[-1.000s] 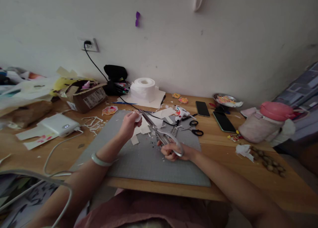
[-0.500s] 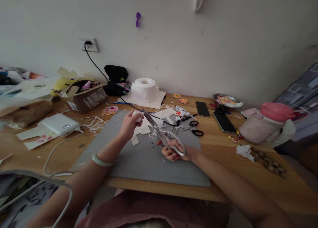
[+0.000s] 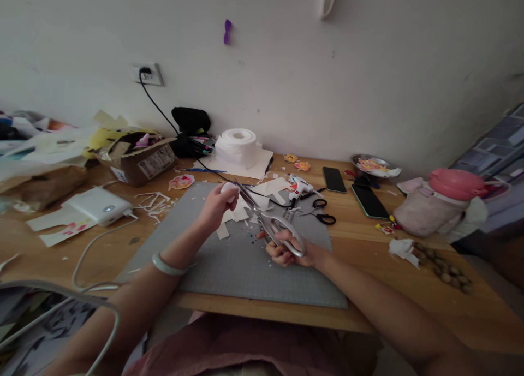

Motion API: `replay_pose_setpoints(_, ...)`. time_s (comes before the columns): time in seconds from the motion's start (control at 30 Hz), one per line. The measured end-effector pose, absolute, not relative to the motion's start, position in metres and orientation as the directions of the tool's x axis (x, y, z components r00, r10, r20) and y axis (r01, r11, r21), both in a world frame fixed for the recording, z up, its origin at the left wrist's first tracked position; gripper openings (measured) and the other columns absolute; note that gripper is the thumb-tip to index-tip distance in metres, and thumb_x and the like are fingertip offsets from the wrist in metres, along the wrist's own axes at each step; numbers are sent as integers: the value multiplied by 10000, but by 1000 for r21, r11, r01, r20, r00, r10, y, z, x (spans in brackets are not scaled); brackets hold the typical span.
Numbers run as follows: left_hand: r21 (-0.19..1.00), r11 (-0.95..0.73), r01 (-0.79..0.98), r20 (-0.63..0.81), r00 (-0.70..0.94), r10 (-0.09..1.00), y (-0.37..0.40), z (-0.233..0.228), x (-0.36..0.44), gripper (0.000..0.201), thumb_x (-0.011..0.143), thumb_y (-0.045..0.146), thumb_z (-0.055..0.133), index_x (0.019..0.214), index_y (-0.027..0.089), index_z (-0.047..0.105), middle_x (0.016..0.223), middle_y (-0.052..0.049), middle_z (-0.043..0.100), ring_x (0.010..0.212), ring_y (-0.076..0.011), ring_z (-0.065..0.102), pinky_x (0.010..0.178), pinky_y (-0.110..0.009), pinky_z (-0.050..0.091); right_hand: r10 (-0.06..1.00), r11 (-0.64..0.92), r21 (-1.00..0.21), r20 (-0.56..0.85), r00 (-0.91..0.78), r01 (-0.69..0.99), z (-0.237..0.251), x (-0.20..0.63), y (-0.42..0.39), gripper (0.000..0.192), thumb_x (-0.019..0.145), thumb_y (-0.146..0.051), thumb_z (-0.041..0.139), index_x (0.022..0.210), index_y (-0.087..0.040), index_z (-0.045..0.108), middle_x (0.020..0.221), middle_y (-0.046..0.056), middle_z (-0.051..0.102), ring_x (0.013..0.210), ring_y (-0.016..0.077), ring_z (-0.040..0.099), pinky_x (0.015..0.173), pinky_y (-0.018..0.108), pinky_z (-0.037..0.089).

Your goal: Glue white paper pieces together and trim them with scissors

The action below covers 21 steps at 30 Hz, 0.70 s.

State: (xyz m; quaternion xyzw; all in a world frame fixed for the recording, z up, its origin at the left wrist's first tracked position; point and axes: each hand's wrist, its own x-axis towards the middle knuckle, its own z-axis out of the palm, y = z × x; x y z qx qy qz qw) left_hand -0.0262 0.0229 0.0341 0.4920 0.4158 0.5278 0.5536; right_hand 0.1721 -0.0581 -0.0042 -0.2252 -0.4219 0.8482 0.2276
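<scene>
My left hand point(image 3: 215, 206) pinches a small white piece point(image 3: 227, 189) above the grey cutting mat point(image 3: 229, 267). My right hand point(image 3: 291, 251) grips the handles of large silver scissors point(image 3: 266, 218), whose blades point up and left and meet the white piece. White paper scraps point(image 3: 239, 213) lie on the mat under both hands. A pale bangle sits on my left wrist.
A glue gun point(image 3: 299, 186) and small black scissors point(image 3: 321, 211) lie past the mat. Two phones point(image 3: 333, 179), a metal bowl point(image 3: 370, 163), a pink-lidded bottle point(image 3: 444, 201), nuts point(image 3: 444, 269), a tissue roll point(image 3: 237, 145), a cardboard box point(image 3: 143, 159) and a white power bank point(image 3: 98, 206) crowd the table.
My right hand has risen slightly and moved a little towards the left hand, bringing the scissor blades closer around the white piece. The left hand has barely shifted.
</scene>
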Motion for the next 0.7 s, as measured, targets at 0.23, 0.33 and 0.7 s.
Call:
replay_pose_setpoints(0.23, 983, -29, -180, 51, 122, 991, 23, 33, -26, 161, 633, 277, 609, 633, 179, 481, 481, 65, 431, 418, -65, 381, 418, -191, 312, 591, -525, -828, -188, -785, -197, -4, 172, -60, 362, 733, -397, 606, 995, -199, 454, 553, -112, 309, 400, 29, 162, 395, 180, 58)
replay_pose_setpoints(0.33, 982, -30, -186, 53, 122, 991, 25, 31, -26, 166, 642, 282, 605, 625, 181, 475, 475, 67, 422, 419, -65, 378, 418, -190, 310, 592, -524, -829, -188, -784, -197, -4, 172, -60, 349, 733, -384, 605, 991, -203, 457, 550, -113, 307, 403, 30, 162, 395, 182, 59)
replay_pose_setpoints(0.7, 971, -21, -238, 50, 118, 992, 25, 31, -27, 182, 624, 253, 614, 593, 184, 448, 477, 78, 395, 415, -56, 356, 412, -190, 286, 589, -503, -853, -224, -777, -136, 1, 170, -61, 232, 785, -332, 522, 971, -212, 451, 535, -117, 290, 396, 35, 159, 389, 174, 87)
